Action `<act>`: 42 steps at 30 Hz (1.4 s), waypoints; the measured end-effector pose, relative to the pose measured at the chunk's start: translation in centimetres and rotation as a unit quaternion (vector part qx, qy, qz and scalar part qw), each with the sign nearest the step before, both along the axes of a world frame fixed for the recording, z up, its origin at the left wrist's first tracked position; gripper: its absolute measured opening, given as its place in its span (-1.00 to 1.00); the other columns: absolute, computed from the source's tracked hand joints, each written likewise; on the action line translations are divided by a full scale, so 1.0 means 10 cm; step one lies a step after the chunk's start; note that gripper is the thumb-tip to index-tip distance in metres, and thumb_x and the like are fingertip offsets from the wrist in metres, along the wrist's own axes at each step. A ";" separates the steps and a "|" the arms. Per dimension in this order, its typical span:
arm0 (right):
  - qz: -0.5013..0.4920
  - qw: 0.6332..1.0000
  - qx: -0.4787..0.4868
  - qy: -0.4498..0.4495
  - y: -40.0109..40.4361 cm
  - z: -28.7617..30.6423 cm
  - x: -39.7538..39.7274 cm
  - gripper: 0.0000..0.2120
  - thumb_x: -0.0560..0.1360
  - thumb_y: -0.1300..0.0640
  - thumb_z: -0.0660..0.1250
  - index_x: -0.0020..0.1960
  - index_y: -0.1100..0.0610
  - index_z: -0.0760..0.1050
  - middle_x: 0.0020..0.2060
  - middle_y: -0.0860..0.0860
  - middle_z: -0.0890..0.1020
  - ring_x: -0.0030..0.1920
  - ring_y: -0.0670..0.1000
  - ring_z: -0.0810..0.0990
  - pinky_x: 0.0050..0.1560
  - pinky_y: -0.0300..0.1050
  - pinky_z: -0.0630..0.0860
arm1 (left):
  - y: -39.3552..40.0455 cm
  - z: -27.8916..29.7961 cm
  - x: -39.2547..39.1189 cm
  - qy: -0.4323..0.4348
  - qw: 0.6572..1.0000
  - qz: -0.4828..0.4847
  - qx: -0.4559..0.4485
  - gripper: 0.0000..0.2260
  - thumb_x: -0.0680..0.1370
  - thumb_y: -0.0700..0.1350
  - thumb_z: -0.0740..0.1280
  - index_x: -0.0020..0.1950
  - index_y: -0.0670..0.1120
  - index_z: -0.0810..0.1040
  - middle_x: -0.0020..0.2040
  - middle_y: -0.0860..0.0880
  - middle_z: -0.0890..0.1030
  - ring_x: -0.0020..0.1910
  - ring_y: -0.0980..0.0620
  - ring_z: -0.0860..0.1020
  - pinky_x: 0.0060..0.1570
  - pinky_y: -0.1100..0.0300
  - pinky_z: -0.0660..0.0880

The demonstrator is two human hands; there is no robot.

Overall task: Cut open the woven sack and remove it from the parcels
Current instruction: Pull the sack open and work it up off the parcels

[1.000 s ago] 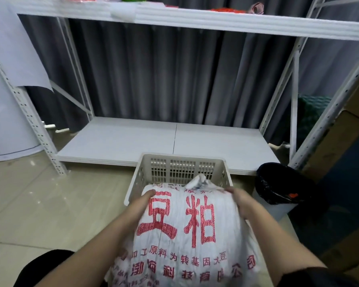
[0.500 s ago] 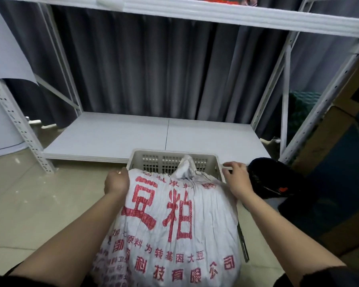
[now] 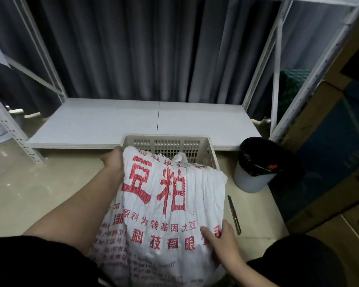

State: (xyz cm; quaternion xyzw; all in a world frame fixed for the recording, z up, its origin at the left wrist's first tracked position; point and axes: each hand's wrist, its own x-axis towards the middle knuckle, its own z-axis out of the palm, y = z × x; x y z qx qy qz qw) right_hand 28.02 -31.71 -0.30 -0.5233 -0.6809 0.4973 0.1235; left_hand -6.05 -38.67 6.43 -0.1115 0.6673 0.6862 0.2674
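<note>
Crinkled woven sack (image 3: 168, 204) above perforated plastic crate (image 3: 166, 139): left hand (image 3: 114, 160) at upper-left edge, fingers hidden; right hand (image 3: 220, 239) presses flat.

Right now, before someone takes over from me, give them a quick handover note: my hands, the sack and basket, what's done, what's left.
Left hand: grips the sack at its upper left edge.
Right hand: lies on its lower right, fingers fairly straight.
Sack: tilted, tied top over the basket on the floor by the low shelf.
Done: sack brought to the basket.
Left: probably settling it in; the near rim is hidden.
Mind the knife-like tool beside the bin.
</note>
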 end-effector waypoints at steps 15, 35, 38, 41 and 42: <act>-0.189 0.941 -0.083 0.267 0.53 0.77 -0.86 -0.75 0.56 0.20 0.14 0.20 0.21 0.41 0.00 0.08 0.57 -0.01 0.07 0.56 0.00 -0.08 0.48 | -0.69 -0.03 1.03 0.429 0.740 -0.362 -0.371 -0.35 0.54 0.21 0.21 0.54 0.02 0.07 0.57 -0.07 -0.01 0.54 -0.09 0.04 0.45 -0.09 0.09; -0.164 0.985 -0.034 0.029 0.78 1.21 -1.33 -0.75 0.57 0.32 0.17 0.21 0.41 0.41 0.33 0.24 0.44 0.25 0.13 0.50 0.26 -0.22 0.40 | -0.67 0.01 1.23 0.643 0.641 -0.321 -0.268 -0.80 0.57 0.00 0.30 -0.01 -0.06 0.68 -0.06 0.03 0.69 -0.14 0.01 0.63 -0.06 0.11 0.51; -0.238 0.938 -0.151 0.202 0.88 1.23 -1.28 -0.74 0.51 0.16 0.26 0.14 0.29 0.41 0.04 0.14 0.56 -0.09 0.08 0.56 -0.13 -0.18 0.49 | -0.60 0.07 1.24 0.613 0.672 -0.294 -0.295 -0.77 0.60 0.01 0.24 0.03 -0.05 0.66 -0.03 0.03 0.67 -0.11 0.01 0.61 -0.19 0.19 0.41; -0.071 0.995 0.061 0.033 0.89 1.33 -1.20 -0.35 0.49 0.03 0.30 0.46 0.21 0.13 0.34 0.15 0.35 0.29 0.17 0.39 0.27 0.00 0.33 | -0.48 0.24 1.15 0.570 0.710 -0.278 -0.306 -0.74 0.62 0.03 0.20 0.08 -0.03 0.65 0.02 0.04 0.67 -0.08 0.02 0.59 -0.27 0.19 0.43; -0.026 0.984 0.176 -0.010 0.84 1.37 -1.13 -0.33 0.49 0.02 0.30 0.49 0.18 0.10 0.42 0.13 0.28 0.38 0.17 0.31 0.36 0.04 0.26 | -0.43 0.30 1.11 0.558 0.721 -0.274 -0.307 -0.74 0.62 0.03 0.20 0.08 -0.03 0.65 0.03 0.03 0.67 -0.10 0.02 0.58 -0.32 0.20 0.40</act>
